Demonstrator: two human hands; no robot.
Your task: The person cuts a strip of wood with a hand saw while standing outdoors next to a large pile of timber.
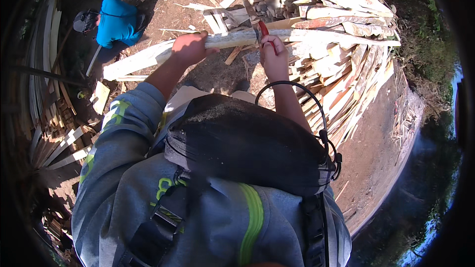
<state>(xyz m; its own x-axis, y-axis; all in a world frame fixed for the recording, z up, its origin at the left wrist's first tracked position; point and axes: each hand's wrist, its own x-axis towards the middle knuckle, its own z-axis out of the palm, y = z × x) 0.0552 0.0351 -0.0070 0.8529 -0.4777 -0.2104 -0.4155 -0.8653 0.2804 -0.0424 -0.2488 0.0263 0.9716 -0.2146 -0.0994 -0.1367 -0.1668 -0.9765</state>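
Observation:
A long, pale wooden plank lies crosswise in front of me. My left hand grips it left of the middle, with the thumb on the near side and the fingers over the far side. My right hand is closed around the red handle of a handsaw. The saw blade slants up and away to the left, its lower part at the plank's far edge. Whether its teeth are in the wood cannot be made out.
A large pile of split wood slabs spreads to the right and far right. At the left, a person in a blue top bends down. More stacked boards stand at the far left. A black bag hangs on my chest.

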